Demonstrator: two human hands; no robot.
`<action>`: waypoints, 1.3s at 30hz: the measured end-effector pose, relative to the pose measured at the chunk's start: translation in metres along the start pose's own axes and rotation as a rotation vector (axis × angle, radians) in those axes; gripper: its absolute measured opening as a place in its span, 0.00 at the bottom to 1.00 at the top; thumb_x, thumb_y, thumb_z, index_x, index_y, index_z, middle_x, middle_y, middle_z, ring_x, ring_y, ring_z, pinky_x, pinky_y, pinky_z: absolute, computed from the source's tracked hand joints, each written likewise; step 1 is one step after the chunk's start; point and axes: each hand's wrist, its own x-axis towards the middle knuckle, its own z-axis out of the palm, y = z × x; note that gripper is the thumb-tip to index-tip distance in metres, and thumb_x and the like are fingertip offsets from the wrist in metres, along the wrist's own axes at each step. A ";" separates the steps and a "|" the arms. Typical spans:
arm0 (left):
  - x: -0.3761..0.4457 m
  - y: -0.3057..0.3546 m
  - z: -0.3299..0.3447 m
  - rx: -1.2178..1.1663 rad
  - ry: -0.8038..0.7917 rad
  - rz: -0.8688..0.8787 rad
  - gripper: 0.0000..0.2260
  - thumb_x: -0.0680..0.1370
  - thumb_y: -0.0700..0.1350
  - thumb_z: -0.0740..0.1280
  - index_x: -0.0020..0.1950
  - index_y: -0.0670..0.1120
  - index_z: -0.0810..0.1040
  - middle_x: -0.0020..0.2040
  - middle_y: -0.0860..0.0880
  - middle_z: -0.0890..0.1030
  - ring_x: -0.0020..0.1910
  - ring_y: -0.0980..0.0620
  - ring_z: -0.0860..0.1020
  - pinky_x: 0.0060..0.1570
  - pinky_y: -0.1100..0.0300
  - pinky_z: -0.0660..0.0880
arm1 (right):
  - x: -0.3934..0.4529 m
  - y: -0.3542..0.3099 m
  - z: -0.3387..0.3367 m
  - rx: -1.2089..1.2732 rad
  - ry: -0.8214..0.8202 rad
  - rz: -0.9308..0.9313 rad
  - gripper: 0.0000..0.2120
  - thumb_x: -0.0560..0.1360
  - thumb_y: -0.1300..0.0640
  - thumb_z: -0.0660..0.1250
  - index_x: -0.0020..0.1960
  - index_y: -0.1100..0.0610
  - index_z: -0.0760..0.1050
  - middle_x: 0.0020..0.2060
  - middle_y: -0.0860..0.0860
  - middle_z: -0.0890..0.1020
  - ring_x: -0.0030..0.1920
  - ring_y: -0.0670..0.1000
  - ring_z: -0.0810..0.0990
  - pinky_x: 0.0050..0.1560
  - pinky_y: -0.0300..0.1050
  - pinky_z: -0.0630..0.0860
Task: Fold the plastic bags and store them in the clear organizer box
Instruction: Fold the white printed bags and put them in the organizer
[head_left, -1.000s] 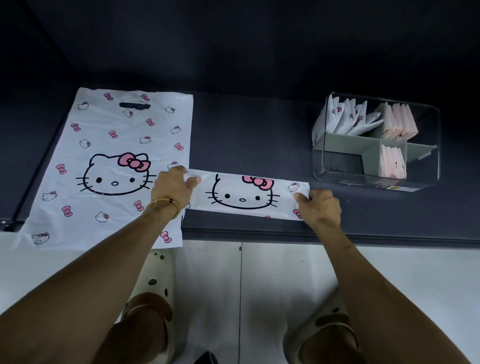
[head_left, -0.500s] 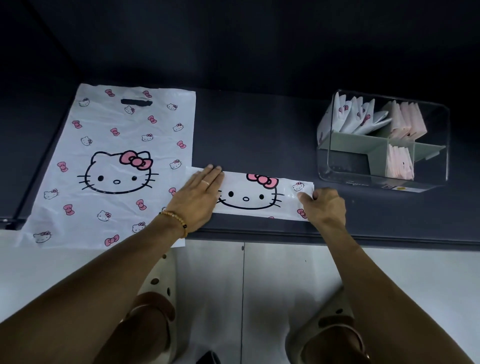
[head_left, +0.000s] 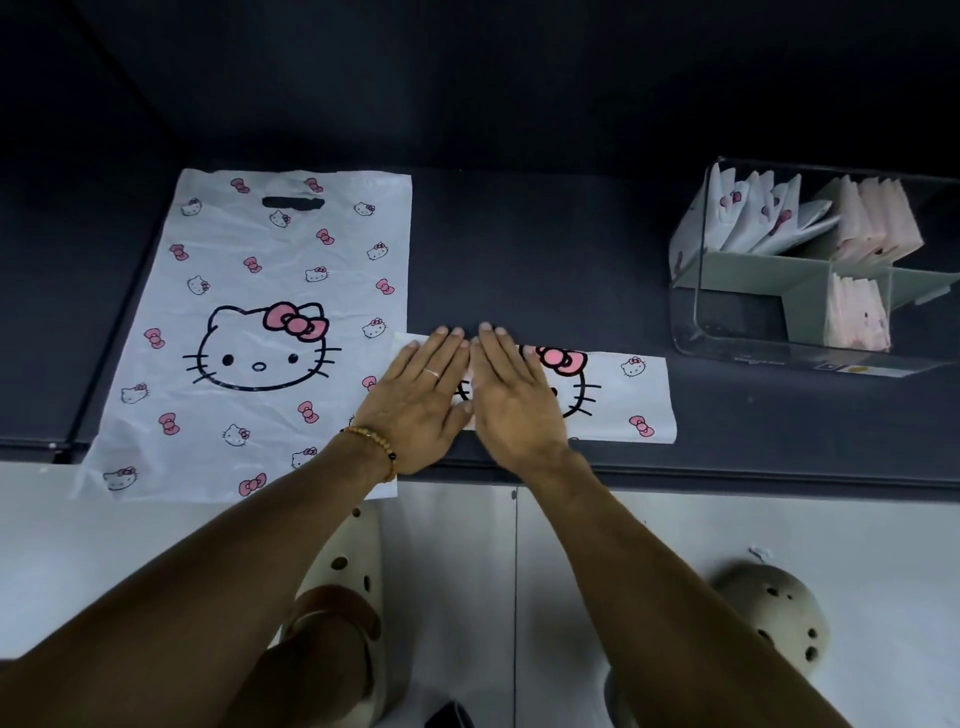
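A white cat-print plastic bag folded into a long strip lies near the front edge of the dark counter. My left hand and my right hand lie flat side by side on its left half, fingers straight, pressing it down. A second bag of the same print lies unfolded at the left, its lower edge hanging over the counter's front. The clear organizer box stands at the right and holds several folded white and pink bags in its compartments.
The dark counter runs back to a dark wall. Below its front edge are white cabinet doors. My feet in pale clogs show on the floor.
My right hand has let go of the strip's right end and slid left to lie flat beside my left hand, which moved a little to the right along the strip.
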 end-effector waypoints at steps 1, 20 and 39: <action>0.000 0.000 0.000 -0.003 0.002 -0.007 0.29 0.80 0.55 0.45 0.77 0.41 0.46 0.78 0.44 0.48 0.77 0.48 0.44 0.75 0.51 0.44 | -0.005 0.007 0.001 -0.029 0.007 -0.019 0.27 0.82 0.53 0.52 0.78 0.60 0.50 0.78 0.55 0.50 0.78 0.53 0.47 0.76 0.50 0.42; 0.001 -0.001 0.004 -0.025 0.002 -0.023 0.31 0.79 0.58 0.40 0.77 0.43 0.46 0.78 0.46 0.50 0.77 0.48 0.46 0.75 0.51 0.46 | -0.088 0.114 -0.032 -0.197 -0.011 0.202 0.28 0.81 0.48 0.44 0.77 0.61 0.53 0.77 0.58 0.55 0.77 0.57 0.52 0.76 0.54 0.50; -0.075 0.023 -0.023 -0.089 0.134 0.074 0.16 0.78 0.51 0.62 0.66 0.55 0.73 0.65 0.50 0.74 0.58 0.44 0.72 0.55 0.49 0.71 | -0.081 0.029 -0.022 -0.017 0.159 -0.107 0.19 0.68 0.54 0.69 0.58 0.58 0.79 0.55 0.55 0.78 0.55 0.58 0.76 0.50 0.52 0.74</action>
